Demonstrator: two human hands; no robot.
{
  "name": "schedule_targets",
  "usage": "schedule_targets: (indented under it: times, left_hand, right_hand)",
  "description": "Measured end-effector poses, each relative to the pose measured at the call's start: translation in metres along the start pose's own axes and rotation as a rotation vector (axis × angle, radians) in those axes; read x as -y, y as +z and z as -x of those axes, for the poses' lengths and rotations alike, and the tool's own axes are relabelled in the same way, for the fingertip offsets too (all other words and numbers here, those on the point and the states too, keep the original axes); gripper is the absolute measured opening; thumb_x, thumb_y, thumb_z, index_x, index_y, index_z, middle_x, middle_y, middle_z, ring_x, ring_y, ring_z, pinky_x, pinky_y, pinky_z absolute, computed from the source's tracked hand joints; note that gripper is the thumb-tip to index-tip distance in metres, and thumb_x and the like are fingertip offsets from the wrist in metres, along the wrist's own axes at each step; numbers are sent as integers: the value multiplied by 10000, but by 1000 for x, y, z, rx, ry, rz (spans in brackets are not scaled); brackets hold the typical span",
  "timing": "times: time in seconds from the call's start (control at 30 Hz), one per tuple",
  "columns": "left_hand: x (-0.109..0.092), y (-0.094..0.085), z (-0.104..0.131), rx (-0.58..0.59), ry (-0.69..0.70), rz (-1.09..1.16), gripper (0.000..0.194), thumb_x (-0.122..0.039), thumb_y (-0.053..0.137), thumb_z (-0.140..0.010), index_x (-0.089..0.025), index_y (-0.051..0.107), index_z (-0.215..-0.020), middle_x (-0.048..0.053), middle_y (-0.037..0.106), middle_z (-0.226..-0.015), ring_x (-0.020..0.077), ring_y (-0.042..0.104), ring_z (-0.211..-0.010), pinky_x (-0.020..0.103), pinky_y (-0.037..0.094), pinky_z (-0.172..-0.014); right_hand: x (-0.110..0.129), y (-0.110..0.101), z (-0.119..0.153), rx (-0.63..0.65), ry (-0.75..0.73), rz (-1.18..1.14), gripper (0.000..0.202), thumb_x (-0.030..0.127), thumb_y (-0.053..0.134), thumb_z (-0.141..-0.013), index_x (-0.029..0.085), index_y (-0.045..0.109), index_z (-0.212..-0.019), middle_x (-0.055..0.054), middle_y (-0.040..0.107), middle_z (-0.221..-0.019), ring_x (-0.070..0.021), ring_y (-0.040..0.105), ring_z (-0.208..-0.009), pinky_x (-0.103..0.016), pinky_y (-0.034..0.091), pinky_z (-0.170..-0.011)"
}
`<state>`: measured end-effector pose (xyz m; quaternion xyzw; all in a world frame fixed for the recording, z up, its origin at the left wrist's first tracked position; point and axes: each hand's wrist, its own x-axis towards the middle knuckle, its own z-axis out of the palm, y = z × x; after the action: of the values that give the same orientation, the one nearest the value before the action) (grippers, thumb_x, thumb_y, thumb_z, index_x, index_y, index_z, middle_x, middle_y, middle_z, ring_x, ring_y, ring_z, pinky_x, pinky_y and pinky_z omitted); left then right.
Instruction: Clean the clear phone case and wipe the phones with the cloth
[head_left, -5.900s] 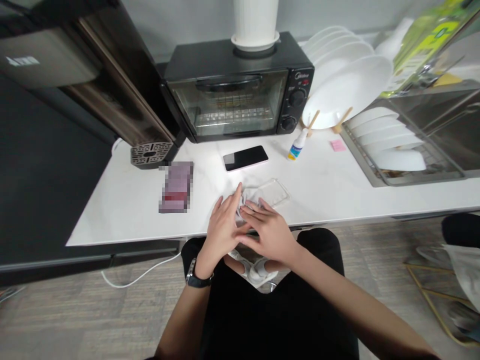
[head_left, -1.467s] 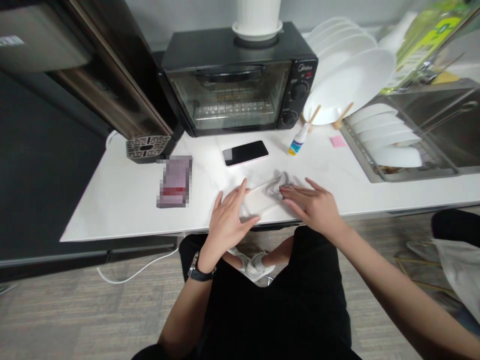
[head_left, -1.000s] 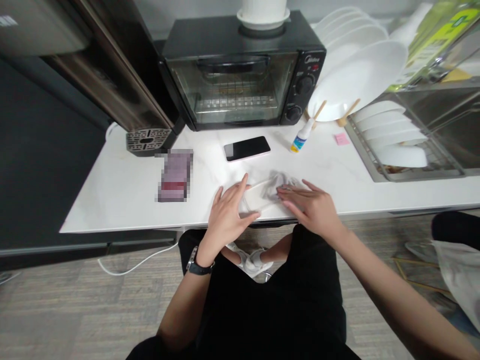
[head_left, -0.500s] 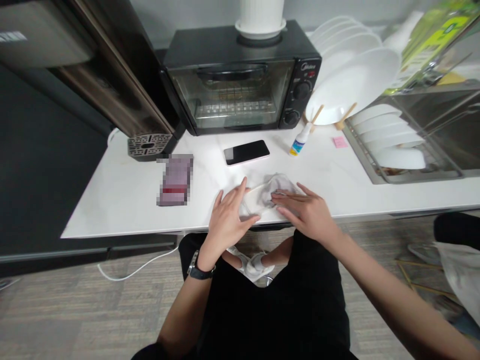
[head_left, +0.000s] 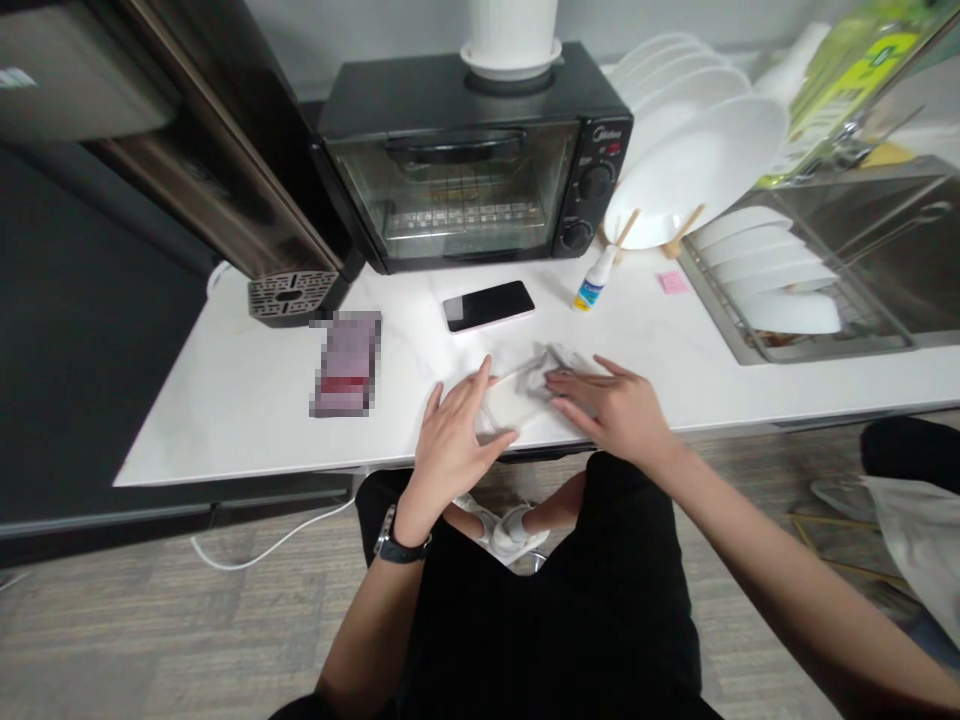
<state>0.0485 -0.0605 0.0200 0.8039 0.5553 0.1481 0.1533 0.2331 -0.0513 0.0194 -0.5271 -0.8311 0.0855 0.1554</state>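
A clear, yellowish phone case point(head_left: 513, 403) lies flat near the counter's front edge. My left hand point(head_left: 454, 428), a watch on its wrist, grips the case's left end, thumb and index finger spread along its edges. A crumpled light grey cloth point(head_left: 541, 374) rests on the right part of the case. With fingers held close together, my right hand point(head_left: 616, 412) presses this cloth down and partly covers it. Beyond both hands lies a phone point(head_left: 489, 306) with a dark screen. A small white spray bottle point(head_left: 595, 280) with a blue and yellow label stands to its right.
A black toaster oven point(head_left: 472, 190) carries a white pot point(head_left: 512, 35). At left are a drink dispenser point(head_left: 292, 295) and a blurred purple item point(head_left: 347, 362). White plates point(head_left: 694, 165), a pink note point(head_left: 673, 282) and a sink with a dish rack point(head_left: 810, 345) are right.
My right hand and the cloth have shifted slightly along the phone case, so more of its surface shows. My left hand stays on its end. The whole view has shifted a little.
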Motion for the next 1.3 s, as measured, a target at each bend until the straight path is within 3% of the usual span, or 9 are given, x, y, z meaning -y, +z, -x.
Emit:
schedule_targets:
  times: [0.1, 0.23, 0.37, 0.5, 0.73, 0.87, 1.0, 1.2, 1.3]
  left_hand:
    - [2, 0, 0, -10, 19, 5, 656, -293, 447, -670, -249, 58, -1196, -29, 315, -1183, 146, 230, -1106, 327, 114, -955]
    - [4, 0, 0, -13, 23, 9, 625, -309, 412, -686, -241, 62, -1199, -11, 322, -1179, 153, 265, -1090, 325, 137, -950]
    - [3, -1, 1, -9, 23, 32, 653, -293, 428, -672, -249, 45, -1200, -11, 347, -1162, 171, 271, -1087, 351, 131, -948]
    - [2, -2, 1, -18, 9, 47, 652, -282, 437, -665, -283, 56, -1194, -24, 347, -1162, 173, 267, -1089, 342, 127, -951]
    - [6, 2, -1, -9, 1, 25, 650, -338, 400, -677, -240, 28, -1201, 0, 391, -1117, 157, 326, -1049, 333, 128, -952]
    - [5, 2, -1, -23, 4, 40, 655, -323, 412, -682, -221, 28, -1203, 5, 371, -1139, 163, 288, -1074, 329, 116, -956]
    - [2, 0, -1, -19, -4, 45, 662, -295, 434, -678, -258, 27, -1198, -12, 363, -1149, 166, 267, -1088, 342, 113, -959]
    - [6, -1, -1, -11, 5, 34, 609, -323, 388, -701, -264, 41, -1198, -22, 352, -1156, 163, 302, -1067, 336, 141, -955]
    - [8, 1, 0, -31, 16, 23, 599, -318, 386, -705, -253, 52, -1198, -20, 325, -1175, 163, 296, -1070, 337, 156, -950]
  right_hand:
    - [10, 7, -8, -28, 0, 19, 366, 394, 287, -746, 257, 377, -1073, 17, 414, -1088, -177, 328, -1029, -373, 196, -928]
    - [41, 16, -7, 57, -190, -64, 462, 487, 319, -694, 254, 356, -1091, 32, 408, -1093, -144, 310, -1043, -286, 248, -920]
    - [19, 5, 2, 65, -150, -50, 296, 369, 309, -746, 329, 411, -1021, 76, 464, -1028, -129, 371, -997, -312, 251, -918]
    - [-4, 0, -3, -2, -11, 43, 324, 360, 290, -756, 292, 383, -1058, 40, 435, -1067, -145, 353, -1012, -340, 225, -923]
    - [47, 19, -10, 53, -211, -55, 503, 495, 331, -684, 234, 329, -1114, 23, 383, -1116, -144, 282, -1060, -276, 236, -926]
    - [21, 8, -5, 76, -163, -44, 351, 419, 290, -738, 309, 373, -1061, 69, 429, -1070, -129, 324, -1034, -302, 236, -924]
    - [-2, 1, -5, -23, 19, 36, 329, 358, 277, -760, 272, 387, -1059, 34, 419, -1086, -155, 341, -1023, -347, 207, -926]
    - [39, 16, -13, 77, -232, -53, 352, 418, 294, -740, 245, 438, -1010, 55, 430, -1079, -110, 321, -1036, -222, 235, -916]
    - [35, 19, -18, 45, -247, -22, 340, 371, 308, -749, 258, 386, -1060, 52, 425, -1082, -119, 314, -1042, -276, 213, -930]
